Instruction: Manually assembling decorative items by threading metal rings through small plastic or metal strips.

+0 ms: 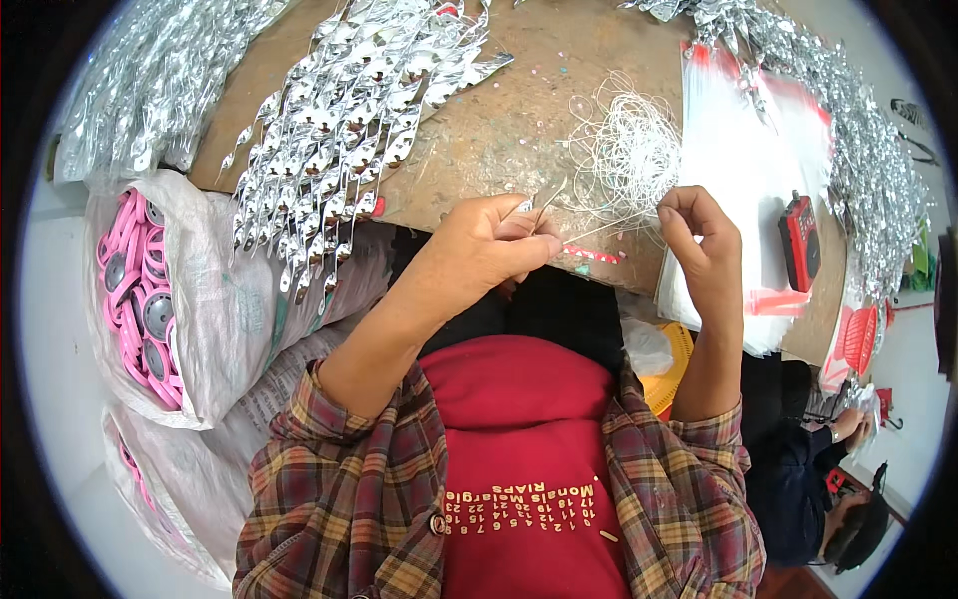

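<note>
My left hand (499,240) is pinched over the table's near edge, closed on a thin white string. A short loose end and a small silvery bit stick up from its fingertips. Just beyond lies a tangled heap of white string (629,145), with strands trailing towards both hands. My right hand (704,240) is raised at the heap's right side, thumb and forefinger pressed together; whatever they pinch is too fine to make out. Left of the heap, strips of twisted silver foil (344,120) spread over the table and hang off its edge.
Clear plastic bags (733,150) lie at right on the brown table (469,160), beside a red-and-black device (800,243). More silver foil strips (878,170) line the right edge. A white sack (239,290) of pink parts (140,299) stands at left. Another person (798,479) sits at right.
</note>
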The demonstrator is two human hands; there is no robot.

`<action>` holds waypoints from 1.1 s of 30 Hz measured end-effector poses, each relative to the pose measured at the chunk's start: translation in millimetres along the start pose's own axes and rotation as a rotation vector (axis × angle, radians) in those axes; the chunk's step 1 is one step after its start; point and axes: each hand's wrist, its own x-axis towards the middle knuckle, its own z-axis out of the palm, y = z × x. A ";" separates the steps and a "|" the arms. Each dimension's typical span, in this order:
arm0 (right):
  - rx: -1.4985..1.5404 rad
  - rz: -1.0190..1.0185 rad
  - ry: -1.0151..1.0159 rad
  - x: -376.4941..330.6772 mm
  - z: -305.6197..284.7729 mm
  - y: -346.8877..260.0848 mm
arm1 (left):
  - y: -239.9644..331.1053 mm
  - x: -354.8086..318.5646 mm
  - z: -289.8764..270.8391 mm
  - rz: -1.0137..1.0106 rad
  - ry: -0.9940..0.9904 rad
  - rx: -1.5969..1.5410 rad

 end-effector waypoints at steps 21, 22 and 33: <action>-0.035 -0.177 -0.239 -7.6 19.2 -41.2 | 6.2 -4.8 4.0 0.023 0.001 0.051; -0.036 -0.176 -0.236 -10.4 26.1 -45.3 | 4.3 -4.3 4.0 0.023 -0.002 0.052; -0.111 -0.464 -0.060 -21.6 28.9 -49.4 | 2.6 -11.5 10.6 0.259 0.006 0.068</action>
